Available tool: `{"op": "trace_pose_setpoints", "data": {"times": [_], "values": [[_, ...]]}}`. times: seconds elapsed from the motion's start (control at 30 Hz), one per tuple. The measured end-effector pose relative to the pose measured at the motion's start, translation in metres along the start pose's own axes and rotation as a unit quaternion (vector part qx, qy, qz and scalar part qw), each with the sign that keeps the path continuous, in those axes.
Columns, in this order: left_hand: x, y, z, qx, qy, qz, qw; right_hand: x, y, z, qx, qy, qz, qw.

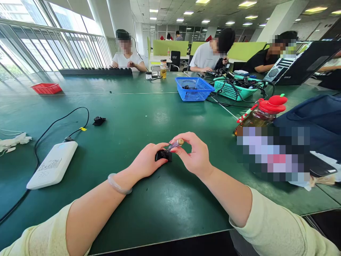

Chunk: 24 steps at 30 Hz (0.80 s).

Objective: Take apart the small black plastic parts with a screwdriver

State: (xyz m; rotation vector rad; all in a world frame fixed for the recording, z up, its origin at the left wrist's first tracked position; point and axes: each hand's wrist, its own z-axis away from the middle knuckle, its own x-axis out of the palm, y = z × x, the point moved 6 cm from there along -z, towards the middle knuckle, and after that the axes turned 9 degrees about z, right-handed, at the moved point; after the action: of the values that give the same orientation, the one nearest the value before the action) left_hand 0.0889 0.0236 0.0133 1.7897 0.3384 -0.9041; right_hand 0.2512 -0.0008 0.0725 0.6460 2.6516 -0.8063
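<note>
My left hand (147,161) rests on the green table (133,117) with its fingers closed round a small black part (163,155). My right hand (193,153) pinches a small screwdriver (176,144) with a clear handle and a brass-coloured cap, its tip pointed down at the black part. Both hands meet near the table's front middle. A pale bangle (118,185) sits on my left wrist.
A white power bank (53,164) with a black cable lies at the left, another small black part (98,121) beyond it. A blue basket (194,88), a teal basket (231,89), a red tray (46,88) and a red-capped bottle (262,114) stand further off. Three people sit at the far side.
</note>
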Motion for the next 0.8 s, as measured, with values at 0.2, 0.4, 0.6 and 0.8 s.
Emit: {"op": "trace_pose_setpoints", "data": {"times": [0.2, 0.4, 0.6, 0.8], "values": [[0.001, -0.002, 0.0, -0.002, -0.001, 0.001, 1.0, 0.0, 0.006, 0.0, 0.037, 0.0, -0.009, 0.999], [0.001, -0.003, 0.001, -0.01, -0.006, -0.004, 1.0, 0.004, 0.021, 0.004, 0.103, 0.015, -0.093, 0.99], [0.0, -0.001, 0.001, -0.007, -0.01, -0.01, 1.0, 0.001, 0.022, 0.005, 0.099, 0.035, -0.143, 0.984], [-0.001, 0.001, 0.001, 0.011, -0.009, -0.014, 1.0, 0.0, 0.015, 0.006, 0.067, 0.025, -0.109, 0.991]]}}
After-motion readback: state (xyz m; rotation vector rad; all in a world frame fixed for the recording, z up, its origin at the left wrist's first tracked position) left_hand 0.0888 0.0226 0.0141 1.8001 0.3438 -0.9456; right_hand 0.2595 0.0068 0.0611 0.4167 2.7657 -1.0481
